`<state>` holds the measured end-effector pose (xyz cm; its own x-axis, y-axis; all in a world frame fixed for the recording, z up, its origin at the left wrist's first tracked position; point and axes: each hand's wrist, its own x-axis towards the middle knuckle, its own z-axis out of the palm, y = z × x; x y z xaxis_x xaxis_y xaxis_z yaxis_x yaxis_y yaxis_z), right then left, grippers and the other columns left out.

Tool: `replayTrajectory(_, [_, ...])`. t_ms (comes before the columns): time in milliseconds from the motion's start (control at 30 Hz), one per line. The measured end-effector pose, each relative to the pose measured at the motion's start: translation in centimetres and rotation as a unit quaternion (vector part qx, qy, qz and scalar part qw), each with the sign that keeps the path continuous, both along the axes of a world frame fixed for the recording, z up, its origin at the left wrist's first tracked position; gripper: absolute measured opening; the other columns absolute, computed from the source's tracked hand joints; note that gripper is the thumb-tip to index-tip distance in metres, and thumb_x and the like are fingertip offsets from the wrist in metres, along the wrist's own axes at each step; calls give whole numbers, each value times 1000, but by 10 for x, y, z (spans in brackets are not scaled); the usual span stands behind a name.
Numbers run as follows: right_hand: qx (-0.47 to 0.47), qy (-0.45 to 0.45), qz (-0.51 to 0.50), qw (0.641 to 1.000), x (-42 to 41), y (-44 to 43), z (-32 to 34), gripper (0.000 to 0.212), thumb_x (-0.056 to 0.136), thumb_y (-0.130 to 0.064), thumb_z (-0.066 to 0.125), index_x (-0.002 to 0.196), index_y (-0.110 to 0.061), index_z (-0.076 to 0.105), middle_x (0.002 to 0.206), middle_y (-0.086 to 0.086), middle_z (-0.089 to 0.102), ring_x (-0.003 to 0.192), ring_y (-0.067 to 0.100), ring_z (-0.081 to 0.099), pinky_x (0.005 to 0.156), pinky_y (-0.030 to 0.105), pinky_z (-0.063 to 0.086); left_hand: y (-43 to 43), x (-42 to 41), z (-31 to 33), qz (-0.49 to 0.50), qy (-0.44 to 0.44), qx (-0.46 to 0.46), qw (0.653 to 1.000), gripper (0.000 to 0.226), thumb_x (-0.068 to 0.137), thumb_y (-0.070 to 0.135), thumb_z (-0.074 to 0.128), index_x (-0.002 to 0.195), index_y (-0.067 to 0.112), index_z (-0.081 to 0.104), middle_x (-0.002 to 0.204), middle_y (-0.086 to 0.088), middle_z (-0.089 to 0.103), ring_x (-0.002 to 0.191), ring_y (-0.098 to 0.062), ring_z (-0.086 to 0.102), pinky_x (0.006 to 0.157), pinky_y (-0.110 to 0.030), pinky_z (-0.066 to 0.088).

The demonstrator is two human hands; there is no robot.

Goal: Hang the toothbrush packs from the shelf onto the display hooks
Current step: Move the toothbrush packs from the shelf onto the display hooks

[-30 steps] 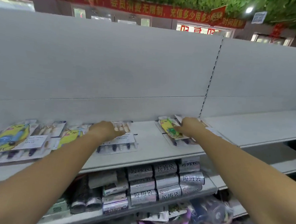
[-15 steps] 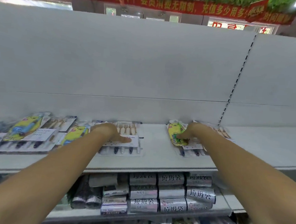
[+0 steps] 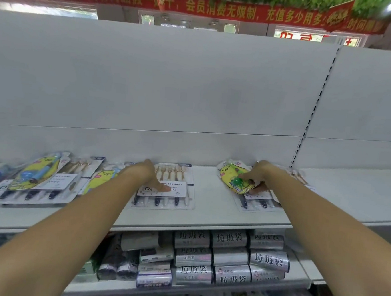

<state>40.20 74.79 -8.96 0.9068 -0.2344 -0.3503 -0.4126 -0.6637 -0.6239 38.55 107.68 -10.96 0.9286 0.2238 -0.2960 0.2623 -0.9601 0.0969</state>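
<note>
Head view: the left hand (image 3: 149, 175) lies flat, steadying a toothbrush multipack (image 3: 175, 193) on the middle of the shelf (image 3: 208, 210), while the right hand (image 3: 257, 175) pinches a yellow toothbrush pack (image 3: 228, 176) further right on the shelf, apparently to lift it; no hooks show.

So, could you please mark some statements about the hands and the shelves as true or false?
1. Both hands touch toothbrush packs lying on the upper shelf. True.
2. The left hand rests on a yellow pack. False: it rests on the white-card toothbrush multi-pack; the right hand is on the yellow toothbrush pack.
3. Silver garbage bag rolls are stacked on the shelf below. True.
4. One pack already hangs on the back panel. False: no pack hangs there; the packs lie flat on the shelf.
</note>
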Motion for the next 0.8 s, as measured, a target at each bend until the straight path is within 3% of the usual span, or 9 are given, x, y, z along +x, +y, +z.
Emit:
replayTrajectory(67, [101,-2,-27,994,-5,-2,0,44,87,-24,80,110,7,58,89,23,71,83,38,74,72,49,64,-1,-1,4,15,-6,-25,1000,129,71,71,77,155,-2,11,157,-16,40,140,-36,44,112,-44,42])
replayTrajectory(167, [185,1,-26,983,-13,1,-4,41,91,-19,75,119,6,58,112,23,71,80,35,72,58,46,63,3,-8,12,28,-19,-47,998,110,80,59,77,155,-3,25,157,-16,41,143,-31,43,112,-37,39])
replayTrajectory(300, [292,-17,-36,956,-21,4,-17,33,89,-12,76,117,0,62,107,18,74,92,33,74,77,53,62,20,-6,11,47,-20,-115,992,108,78,54,82,154,-1,30,159,-16,39,142,-33,44,105,-39,42])
replayTrajectory(467, [335,-59,16,940,-33,21,-24,41,92,-19,74,127,-9,56,109,14,76,88,33,73,76,43,60,28,-15,13,93,-45,-254,962,101,75,46,87,147,-6,39,152,-21,46,136,-41,47,99,-44,46])
replayTrajectory(533, [364,-76,23,928,-37,27,-21,39,94,-17,71,129,-11,55,108,11,75,84,32,74,72,41,60,32,-21,12,110,-60,-325,937,104,68,43,93,144,-5,42,149,-21,48,133,-42,49,96,-44,48])
replayTrajectory(600, [396,-89,17,914,-42,31,-18,37,94,-11,70,129,-11,55,106,11,75,81,30,75,63,41,61,36,-28,12,119,-75,-402,904,95,58,37,100,132,1,52,136,-19,61,116,-37,64,89,-46,57])
replayTrajectory(667, [439,-104,10,892,-48,33,-15,38,93,-4,69,128,-9,55,107,14,74,80,32,76,59,45,62,38,-39,11,127,-129,-496,849,68,71,15,94,125,8,53,119,-16,70,92,-29,72,68,-40,62])
replayTrajectory(700, [460,-111,9,881,-51,34,-13,38,92,-1,68,127,-9,54,107,15,73,79,33,76,58,47,63,40,-43,9,128,-154,-528,825,67,73,9,91,128,11,51,117,-14,71,89,-27,73,66,-39,62])
replayTrajectory(800, [502,-122,22,856,-59,35,-9,44,91,3,67,128,-13,51,117,17,70,85,38,76,61,52,62,46,-58,8,122,-223,-594,763,72,73,4,90,132,17,50,118,-12,72,94,-28,74,80,-45,62])
